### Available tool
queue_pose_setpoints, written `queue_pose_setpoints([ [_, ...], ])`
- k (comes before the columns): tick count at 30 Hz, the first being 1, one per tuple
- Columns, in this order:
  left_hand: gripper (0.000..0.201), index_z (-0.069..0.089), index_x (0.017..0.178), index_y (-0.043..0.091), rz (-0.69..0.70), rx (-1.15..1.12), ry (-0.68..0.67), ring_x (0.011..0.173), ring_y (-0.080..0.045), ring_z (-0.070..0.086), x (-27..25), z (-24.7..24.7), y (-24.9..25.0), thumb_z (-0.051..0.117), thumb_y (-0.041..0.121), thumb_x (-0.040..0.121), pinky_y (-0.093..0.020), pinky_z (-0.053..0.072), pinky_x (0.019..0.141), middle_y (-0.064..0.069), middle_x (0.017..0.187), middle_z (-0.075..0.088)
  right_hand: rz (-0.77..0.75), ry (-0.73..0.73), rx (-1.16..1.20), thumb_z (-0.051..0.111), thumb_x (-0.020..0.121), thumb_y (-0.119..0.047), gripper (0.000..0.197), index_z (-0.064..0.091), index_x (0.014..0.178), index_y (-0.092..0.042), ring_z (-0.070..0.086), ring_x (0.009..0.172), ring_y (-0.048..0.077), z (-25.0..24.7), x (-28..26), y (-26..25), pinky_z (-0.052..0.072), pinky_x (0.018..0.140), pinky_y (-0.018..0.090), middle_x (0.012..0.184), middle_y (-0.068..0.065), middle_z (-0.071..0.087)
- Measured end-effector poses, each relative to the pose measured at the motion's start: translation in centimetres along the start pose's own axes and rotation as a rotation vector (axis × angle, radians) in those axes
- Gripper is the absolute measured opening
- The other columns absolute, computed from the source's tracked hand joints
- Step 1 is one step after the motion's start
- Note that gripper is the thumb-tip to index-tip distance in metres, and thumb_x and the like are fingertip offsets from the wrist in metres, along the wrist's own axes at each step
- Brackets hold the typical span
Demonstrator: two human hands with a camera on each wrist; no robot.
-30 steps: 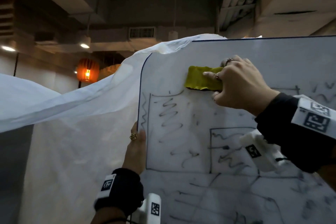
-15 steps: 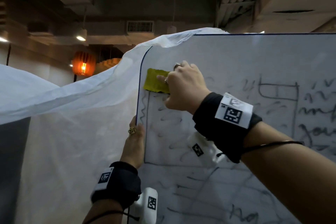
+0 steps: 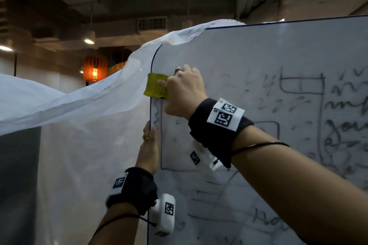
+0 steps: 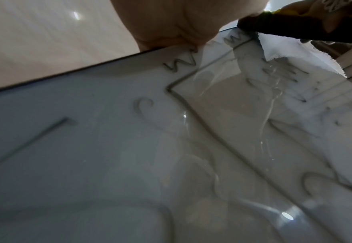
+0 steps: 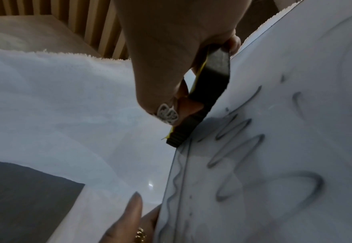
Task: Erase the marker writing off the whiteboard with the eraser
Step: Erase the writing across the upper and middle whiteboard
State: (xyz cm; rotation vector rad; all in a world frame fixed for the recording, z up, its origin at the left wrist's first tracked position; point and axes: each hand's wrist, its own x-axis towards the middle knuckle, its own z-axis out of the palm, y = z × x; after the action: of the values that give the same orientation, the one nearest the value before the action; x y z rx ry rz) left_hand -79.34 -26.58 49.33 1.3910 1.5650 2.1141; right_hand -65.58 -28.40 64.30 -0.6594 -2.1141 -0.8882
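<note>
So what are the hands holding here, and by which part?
The right hand grips the yellow-backed eraser by its right end, pressing it against the whiteboard. The left hand steadies the whiteboard's left edge.

Whiteboard [image 4: 88,148] seen slantwise, crossed with grey marker writing [image 4: 180,63].
Left hand [image 4: 171,21] against the board's top edge beside a zigzag scribble; dark-faced eraser [image 4: 279,26] with yellow back pressed to the board near the upper right corner, white cloth [image 4: 291,47] below it.
</note>
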Motion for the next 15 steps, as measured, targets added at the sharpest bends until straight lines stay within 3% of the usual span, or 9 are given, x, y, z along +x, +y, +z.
queue_pose_setpoints([
  [2,0.080,0.033,0.134,0.049,0.004,-0.008,0.014,0.111,-0.021,0.056,-0.4,0.0,0.5,0.021,0.091,0.067,-0.035,0.049,0.085,0.001,0.128,0.056,-0.012,0.002,0.001,0.058,0.076,-0.034,0.046,0.060,0.122,-0.030,0.046,0.105,0.029,0.1,-0.1,0.1,0.027,0.077,0.032,0.106,0.007,0.056],
  [4,0.052,0.031,0.130,0.048,-0.004,-0.051,0.013,0.098,-0.015,0.059,-0.8,0.2,1.1,0.021,0.069,0.083,-0.025,0.049,0.066,0.003,0.116,0.058,-0.014,0.009,-0.020,0.060,0.074,-0.033,0.049,0.060,0.122,-0.032,0.047,0.105,0.029,0.0,-0.9,1.5,0.026,0.075,0.031,0.106,0.006,0.056],
  [6,0.045,0.031,0.127,0.047,0.013,-0.106,0.021,0.084,-0.004,0.058,-0.9,0.3,1.3,0.022,0.066,0.087,-0.026,0.050,0.058,0.005,0.108,0.058,0.041,0.018,-0.033,0.057,0.075,-0.035,0.046,0.062,0.121,-0.033,0.047,0.105,0.028,-0.2,-2.1,3.9,0.025,0.075,0.030,0.107,0.005,0.057],
  [8,0.063,0.034,0.129,0.050,0.064,-0.150,0.031,0.095,-0.005,0.061,-0.8,0.4,1.2,0.031,0.084,0.076,-0.027,0.053,0.071,0.008,0.117,0.059,0.122,0.021,-0.040,0.054,0.077,-0.035,0.046,0.062,0.122,-0.034,0.047,0.106,0.027,-0.4,-3.6,6.6,0.027,0.076,0.030,0.108,0.004,0.059],
  [11,0.081,0.037,0.125,0.060,0.074,-0.137,0.045,0.114,-0.016,0.057,-0.4,0.5,0.3,0.036,0.098,0.053,-0.046,0.048,0.094,0.009,0.128,0.056,0.181,0.007,-0.038,0.057,0.077,-0.031,0.054,0.054,0.130,-0.042,0.045,0.106,0.029,-0.5,-5.3,8.4,0.028,0.079,0.032,0.110,0.006,0.057],
  [15,0.095,0.034,0.133,0.054,0.081,-0.096,0.057,0.117,-0.024,0.054,0.0,0.7,-0.1,0.029,0.101,0.051,-0.051,0.043,0.100,0.001,0.132,0.055,0.161,0.034,-0.066,0.057,0.077,-0.035,0.049,0.057,0.126,-0.036,0.045,0.106,0.031,-0.5,-4.3,5.6,0.022,0.074,0.033,0.108,0.008,0.056],
])
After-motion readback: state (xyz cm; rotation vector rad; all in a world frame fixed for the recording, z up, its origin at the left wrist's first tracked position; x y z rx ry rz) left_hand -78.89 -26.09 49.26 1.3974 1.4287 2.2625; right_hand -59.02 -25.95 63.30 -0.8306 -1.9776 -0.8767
